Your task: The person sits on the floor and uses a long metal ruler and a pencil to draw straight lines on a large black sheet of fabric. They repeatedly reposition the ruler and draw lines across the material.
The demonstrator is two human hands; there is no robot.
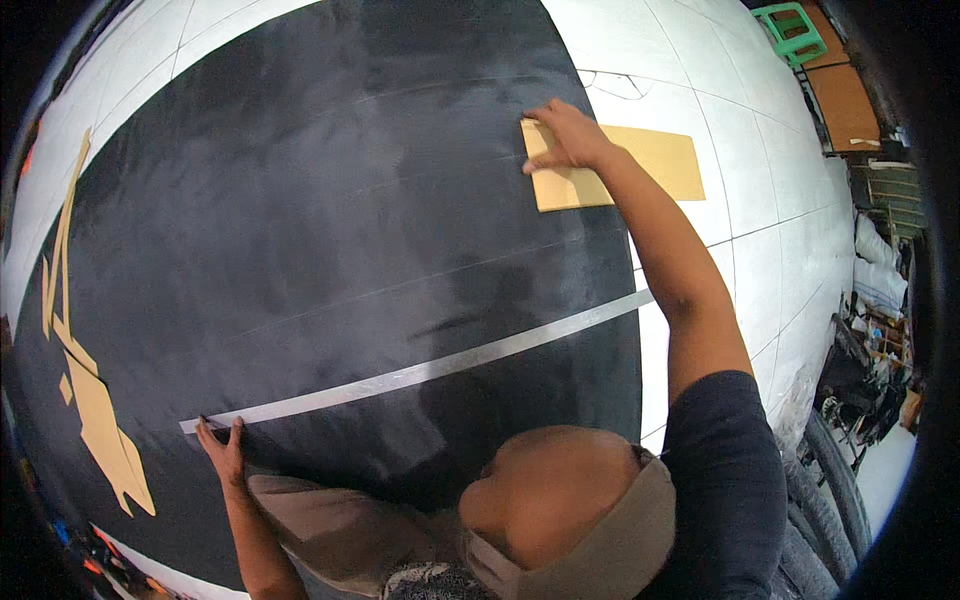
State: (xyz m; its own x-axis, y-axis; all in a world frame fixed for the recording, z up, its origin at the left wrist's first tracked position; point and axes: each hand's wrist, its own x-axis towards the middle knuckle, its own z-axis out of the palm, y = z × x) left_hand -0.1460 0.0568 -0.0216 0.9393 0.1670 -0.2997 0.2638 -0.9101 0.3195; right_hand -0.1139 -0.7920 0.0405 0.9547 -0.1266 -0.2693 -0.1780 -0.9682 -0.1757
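1. White tiled floor [760,180] underlies a smooth black sheet [300,230].
2. Long silvery strip [420,371] crosses it; left hand [224,452], fingers spread, touches its left end.
3. Right hand [570,137], fingers splayed, lies on a flat tan rectangle [655,165] overlapping the sheet's right edge.
4. Angular tan pieces [100,415] lie left.

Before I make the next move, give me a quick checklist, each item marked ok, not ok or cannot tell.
1. Left hand at the left end of the metal strip: ok, fingertips at its lower edge.
2. Right hand on the yellow board: ok, fingers spread at its left end.
3. Yellow board wholly on the black sheet: not ok, its right part reaches over the white tiles.
4. Strip's right end in sight: not ok, the forearm hides it.
5. Yellow cut pieces away from the strip: ok, they lie farther left.
6. Strip pressed firmly enough: cannot tell.
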